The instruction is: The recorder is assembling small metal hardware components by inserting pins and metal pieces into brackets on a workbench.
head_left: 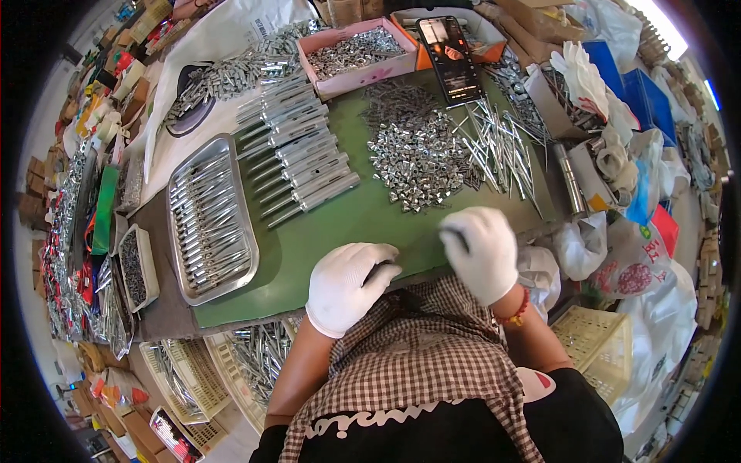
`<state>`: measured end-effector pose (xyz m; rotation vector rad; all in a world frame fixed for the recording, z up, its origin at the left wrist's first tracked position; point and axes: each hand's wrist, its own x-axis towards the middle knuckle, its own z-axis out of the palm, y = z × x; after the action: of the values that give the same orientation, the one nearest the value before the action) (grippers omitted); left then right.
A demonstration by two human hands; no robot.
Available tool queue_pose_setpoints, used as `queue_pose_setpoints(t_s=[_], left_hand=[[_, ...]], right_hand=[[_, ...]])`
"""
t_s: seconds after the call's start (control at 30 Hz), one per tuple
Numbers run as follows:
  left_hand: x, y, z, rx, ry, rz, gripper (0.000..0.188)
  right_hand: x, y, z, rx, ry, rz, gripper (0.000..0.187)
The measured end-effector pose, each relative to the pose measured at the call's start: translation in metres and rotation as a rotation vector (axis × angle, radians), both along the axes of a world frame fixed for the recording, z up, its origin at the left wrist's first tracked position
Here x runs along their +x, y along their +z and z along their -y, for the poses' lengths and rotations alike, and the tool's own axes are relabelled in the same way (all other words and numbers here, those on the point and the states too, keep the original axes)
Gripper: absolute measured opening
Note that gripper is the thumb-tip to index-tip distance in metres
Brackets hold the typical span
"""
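Holding your gloved left hand (345,289) curved toward the right at the near edge of the surface (297,258), you have a gap between thumb and fingers. Your gloved right hand (486,256) bends its fingers inward; I cannot tell whether it pinches something. Pale lettering (378,417) is on your black shirt (575,417). Beyond both hands, small metal caps (417,162) lie heaped.

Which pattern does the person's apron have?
The apron has a small brown-and-white check, best seen in the head view.

White gloves (347,289), brown-and-cream checked apron (432,347), black shirt (571,424), green mat (324,224), silver tray (248,264) left, pink box (363,78) far, blue bins (648,102) far right
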<state>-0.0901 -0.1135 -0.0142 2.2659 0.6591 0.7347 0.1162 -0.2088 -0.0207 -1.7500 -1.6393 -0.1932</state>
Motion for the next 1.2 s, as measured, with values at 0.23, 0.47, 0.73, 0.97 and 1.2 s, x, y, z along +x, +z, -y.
queue_pose_setpoints(t_s=[0.23, 0.47, 0.73, 0.97, 1.2], left_hand=[[-0.006, 0.005, -0.002, 0.093, 0.005, -0.017, 0.011], [-0.018, 0.009, -0.033, 0.526, 0.481, -0.234, 0.035], [-0.021, -0.004, -0.046, 0.41, 0.471, -0.249, 0.038], [-0.002, 0.007, -0.048, 0.412, 0.394, -0.205, 0.034], [-0.028, -0.005, -0.044, 0.415, 0.448, -0.231, 0.027]], right_hand=[[0.037, -0.006, -0.006, -0.051, -0.143, 0.099, 0.011], [0.048, 0.04, -0.052, 0.056, -0.036, 0.149, 0.01], [0.063, 0.06, -0.236, -0.356, -0.118, 0.619, 0.017], [0.229, -0.039, -0.398, -0.411, -0.287, 0.798, 0.032], [0.062, 0.076, -0.314, -0.601, -0.263, 0.682, 0.026]])
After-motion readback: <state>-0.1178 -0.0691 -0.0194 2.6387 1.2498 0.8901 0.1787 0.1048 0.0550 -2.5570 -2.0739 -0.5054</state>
